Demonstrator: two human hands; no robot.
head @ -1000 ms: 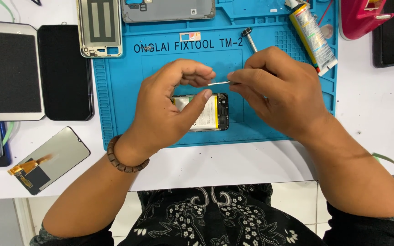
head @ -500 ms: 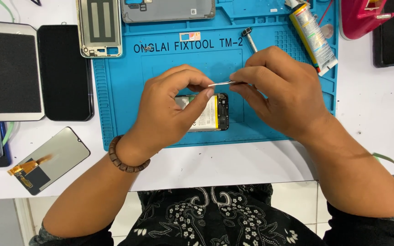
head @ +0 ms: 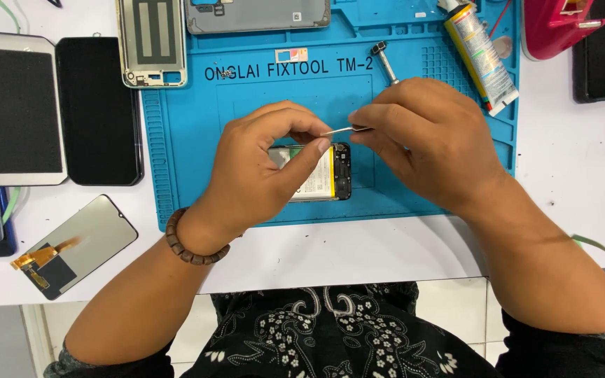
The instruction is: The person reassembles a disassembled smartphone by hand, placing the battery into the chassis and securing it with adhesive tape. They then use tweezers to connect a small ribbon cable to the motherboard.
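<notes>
Barely shifted since half a second ago: both hands in the same spot above the opened phone (head: 316, 173), tweezers (head: 344, 129) at the same slight tilt.

Left hand (head: 264, 168) curled over the phone, thumb (head: 302, 164) laid across its yellow-edged battery, index finger bent down to meet the tweezer tip; whether pinching something tiny there, cannot tell. Right hand (head: 425, 143) closed around the thin metal tweezers, thumb and forefinger pressed together on the shaft, remaining fingers folded underneath. Beaded bracelet (head: 194, 245) around the left wrist.

Phone flat on the blue repair mat (head: 197, 140), back off, near the mat's front edge, partly hidden beneath the left hand.

Further back on the mat: grey back cover (head: 257, 14), silver mid-frame (head: 152, 42), screwdriver (head: 385, 59) just beyond the right knuckles, glue tube (head: 481, 56) to the right. Left of the mat, on the white table (head: 568, 175): boxy grey device (head: 15, 108) beside a black screen panel (head: 99, 112), plus a loose display with orange flex cable (head: 71, 245) nearer the front.
</notes>
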